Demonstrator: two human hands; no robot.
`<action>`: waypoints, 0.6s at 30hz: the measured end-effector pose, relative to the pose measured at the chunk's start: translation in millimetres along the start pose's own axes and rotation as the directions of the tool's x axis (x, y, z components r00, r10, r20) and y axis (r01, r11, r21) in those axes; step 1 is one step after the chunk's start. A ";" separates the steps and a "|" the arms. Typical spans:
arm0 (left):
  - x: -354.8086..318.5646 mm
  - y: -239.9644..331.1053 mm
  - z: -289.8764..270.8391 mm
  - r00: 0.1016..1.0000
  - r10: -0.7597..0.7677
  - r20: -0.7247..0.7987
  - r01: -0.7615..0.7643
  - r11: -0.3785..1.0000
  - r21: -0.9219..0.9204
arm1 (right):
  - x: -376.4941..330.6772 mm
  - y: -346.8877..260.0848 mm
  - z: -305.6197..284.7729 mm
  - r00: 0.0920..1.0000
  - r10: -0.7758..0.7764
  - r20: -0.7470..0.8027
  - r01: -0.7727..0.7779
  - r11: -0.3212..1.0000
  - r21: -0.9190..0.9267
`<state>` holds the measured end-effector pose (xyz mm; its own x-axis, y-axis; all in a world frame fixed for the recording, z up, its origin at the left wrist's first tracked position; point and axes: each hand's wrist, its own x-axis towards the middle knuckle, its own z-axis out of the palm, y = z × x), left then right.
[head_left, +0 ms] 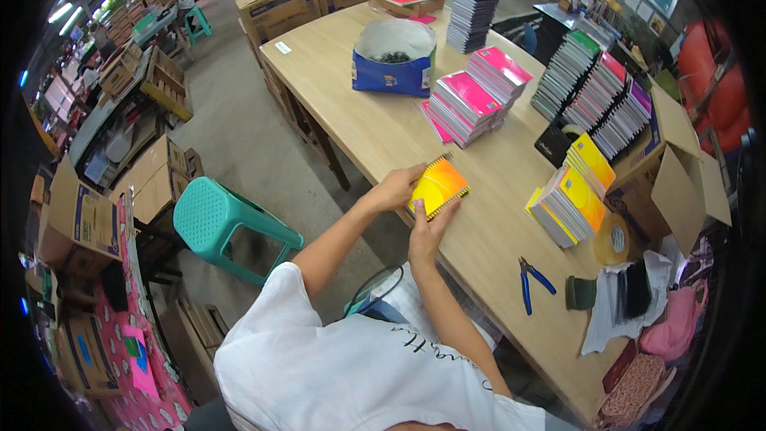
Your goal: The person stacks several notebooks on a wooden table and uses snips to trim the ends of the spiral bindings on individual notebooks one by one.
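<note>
A small yellow-and-orange spiral notebook is held between both my hands over the table's near edge. My left hand grips its left side, and my right hand has its lower edge, thumb on the cover. Black wire coil shows along the notebook's edges. To the right stand stacks of matching yellow notebooks. Beyond my hands sit pink-covered notebook stacks. Blue-handled pliers lie open on the table, apart from my hands.
On the wooden table, a blue bag holds dark wire pieces. A tall notebook stack rises at the back. Rows of notebooks, a tape roll and an open carton line the right. A green stool stands left.
</note>
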<state>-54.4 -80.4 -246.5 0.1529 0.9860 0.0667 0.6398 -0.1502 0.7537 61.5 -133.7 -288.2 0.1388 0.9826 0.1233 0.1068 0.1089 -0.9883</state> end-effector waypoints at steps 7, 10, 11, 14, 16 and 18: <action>-8.2 30.9 -5.4 0.835 0.282 -0.473 -0.194 0.955 0.226 | -4.2 -37.8 -95.4 0.942 -0.332 -0.055 0.315 0.926 -0.206; -2.4 123.4 -17.7 0.912 0.259 -0.317 -0.359 0.879 -0.315 | -9.1 -28.8 -218.9 0.922 -0.373 -0.104 0.208 0.703 -0.680; 10.9 144.6 -4.6 0.943 0.270 -0.194 -0.332 0.784 -0.525 | -14.2 -17.6 -240.4 0.942 -0.332 -0.045 0.164 0.575 -0.802; 91.9 185.1 67.8 0.955 0.289 -0.071 -0.293 0.875 -0.385 | -24.6 9.2 -283.8 0.982 -0.185 0.037 0.087 0.271 -0.959; 155.3 184.1 107.7 0.956 0.270 -0.114 -0.283 0.951 -0.121 | -17.1 10.4 -301.9 0.982 -0.191 -0.001 0.053 0.275 -0.960; 188.7 188.1 129.5 0.974 0.226 -0.021 -0.224 0.973 0.056 | -15.6 -16.3 -320.0 0.973 -0.228 0.030 0.123 0.409 -0.904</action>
<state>192.3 68.0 -176.9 0.2774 0.9280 0.2487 0.6307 -0.3712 0.6815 372.6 -198.8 -245.2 0.0813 0.9361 0.3422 0.9511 0.0297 -0.3073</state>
